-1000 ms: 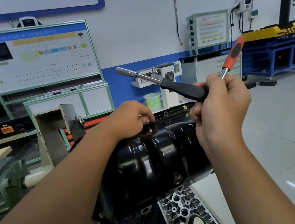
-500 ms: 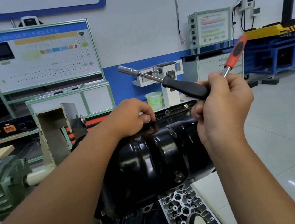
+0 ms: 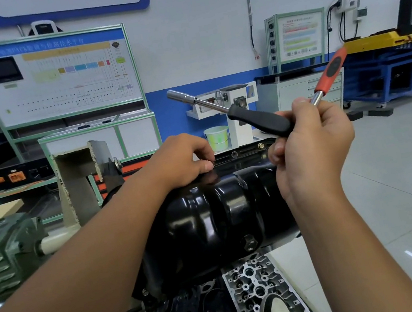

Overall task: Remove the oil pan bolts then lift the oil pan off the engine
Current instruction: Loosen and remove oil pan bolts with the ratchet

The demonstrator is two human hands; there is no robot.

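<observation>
The glossy black oil pan (image 3: 218, 214) lies on the engine on the stand, its far flange (image 3: 242, 150) showing a bolt (image 3: 261, 145) still seated. My left hand (image 3: 181, 161) rests on the pan's far top edge, fingers curled down at the flange; whatever they hold is hidden. My right hand (image 3: 310, 143) is raised over the pan's right end and grips two tools together: a black-handled socket driver (image 3: 253, 117) pointing up left and a ratchet with an orange handle (image 3: 330, 70) pointing up right.
A bare cylinder head (image 3: 263, 283) lies below the pan near my shoe. A grey gearbox (image 3: 1, 252) and the stand's upright plate (image 3: 79, 178) stand at the left. Training panels, a green bucket (image 3: 216, 137) and cabinets line the back wall. Open floor lies to the right.
My left hand's fingers have shifted slightly along the far flange. My right hand with both tools has stayed nearly still.
</observation>
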